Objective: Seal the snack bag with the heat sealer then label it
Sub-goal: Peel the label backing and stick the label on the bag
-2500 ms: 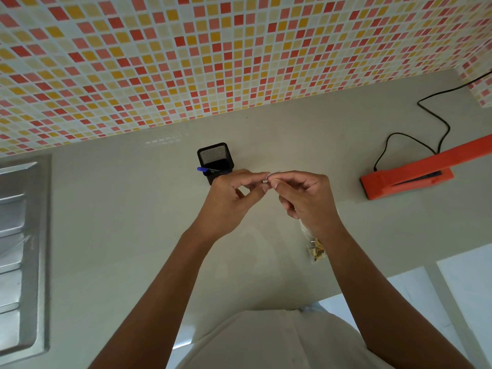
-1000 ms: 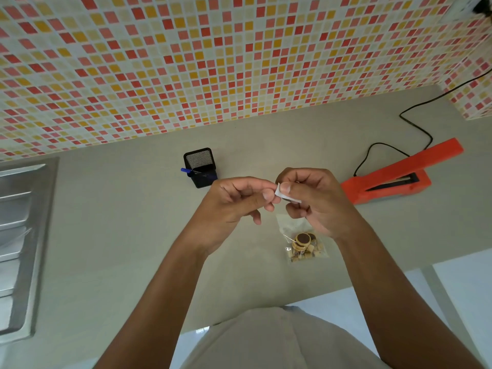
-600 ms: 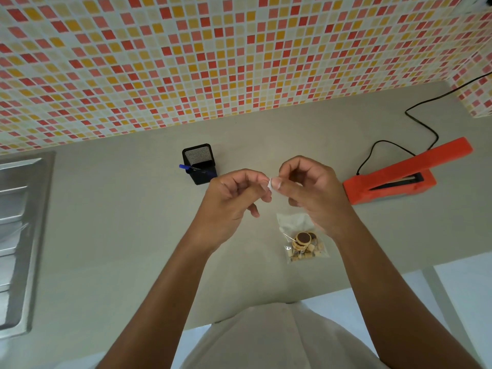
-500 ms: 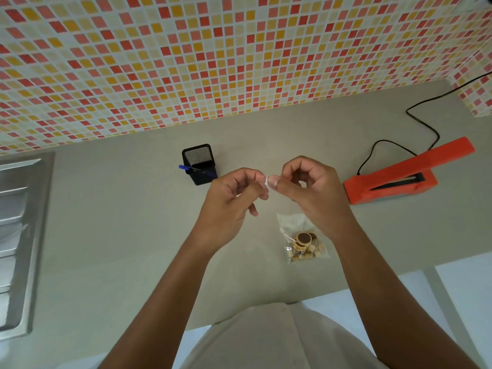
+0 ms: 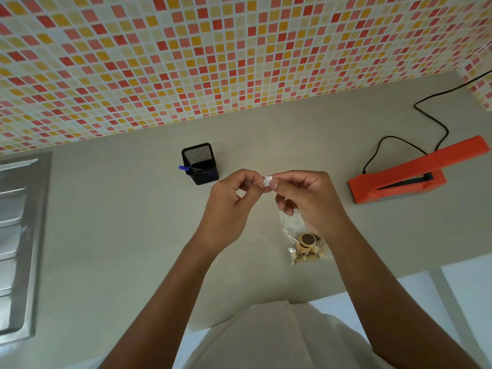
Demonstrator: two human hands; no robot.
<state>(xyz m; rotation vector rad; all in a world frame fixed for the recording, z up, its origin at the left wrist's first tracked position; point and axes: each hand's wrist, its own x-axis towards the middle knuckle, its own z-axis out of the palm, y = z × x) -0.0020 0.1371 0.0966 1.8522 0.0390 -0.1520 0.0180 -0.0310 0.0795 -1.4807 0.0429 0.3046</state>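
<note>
Head view: both hands (image 5: 269, 198) pinch small white paper label (image 5: 267, 180) above clear crinkled snack bag (image 5: 306, 242).

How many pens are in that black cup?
1 that I can see: a blue pen poking out the left side of the black mesh pen holder on the counter. Others could be hidden inside.

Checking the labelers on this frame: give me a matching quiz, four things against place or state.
Things:
1. label
2. bag
3. sealer
4. pen holder

States:
A. orange, at the right, arm raised
B. lying on the counter, partly hidden by the right hand
C. black mesh, holds a blue pen
D. pinched between the left hand and the right hand

Pairs: 1-D, 2-B, 3-A, 4-C
</note>
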